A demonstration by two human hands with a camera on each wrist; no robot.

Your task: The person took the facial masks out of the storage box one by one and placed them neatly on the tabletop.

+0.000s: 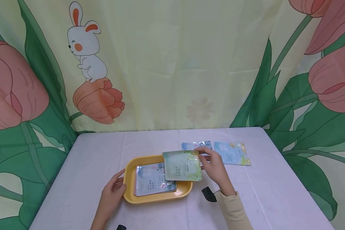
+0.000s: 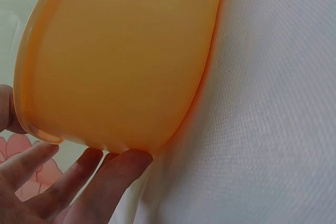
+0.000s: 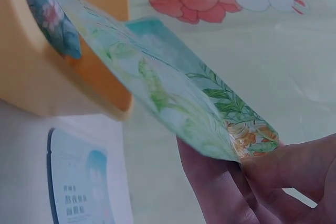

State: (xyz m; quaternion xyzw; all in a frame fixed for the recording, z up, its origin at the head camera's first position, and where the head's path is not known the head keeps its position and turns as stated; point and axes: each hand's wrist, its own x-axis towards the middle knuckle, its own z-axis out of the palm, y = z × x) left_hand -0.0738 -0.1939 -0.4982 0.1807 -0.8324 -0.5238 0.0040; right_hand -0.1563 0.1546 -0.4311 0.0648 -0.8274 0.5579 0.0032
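My right hand (image 1: 214, 166) pinches a green face mask packet (image 1: 181, 166) by its right edge, thumb and fingers meeting there in the right wrist view. The packet hangs tilted over the right part of a yellow tray (image 1: 158, 199). Inside the tray lie blue face mask packets (image 1: 152, 180), partly covered by the green one. At the tray's left end rests my left hand (image 1: 112, 191); its fingertips (image 2: 139, 158) touch the outer wall below the rim.
Behind the right hand, two more packets lie on the white table: a blue one (image 1: 195, 145), partly hidden, and a light blue one (image 1: 231, 153). A printed curtain (image 1: 172, 64) hangs behind the table's far edge.
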